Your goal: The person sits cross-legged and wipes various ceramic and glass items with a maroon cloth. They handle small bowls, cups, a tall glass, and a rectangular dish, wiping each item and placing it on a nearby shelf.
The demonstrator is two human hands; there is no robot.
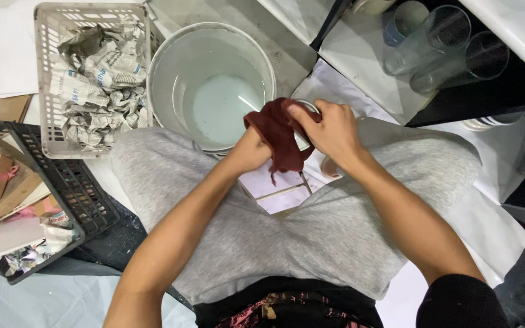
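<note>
Grey sweatpants [335, 237] cover my knees nearest the camera. Above them my left hand [250, 152] is closed around a dark red cloth [277, 136], its fingers buried in the folds. My right hand [332, 130] clasps a clear glass [304, 141] that the cloth mostly hides; only a sliver of rim shows. Beyond stands a white bucket [165, 67] of cloudy water, then a basket [44, 79] of crumpled newspaper [95, 79]. More glasses [451, 48] lie on a dark shelf, partly cut off.
</note>
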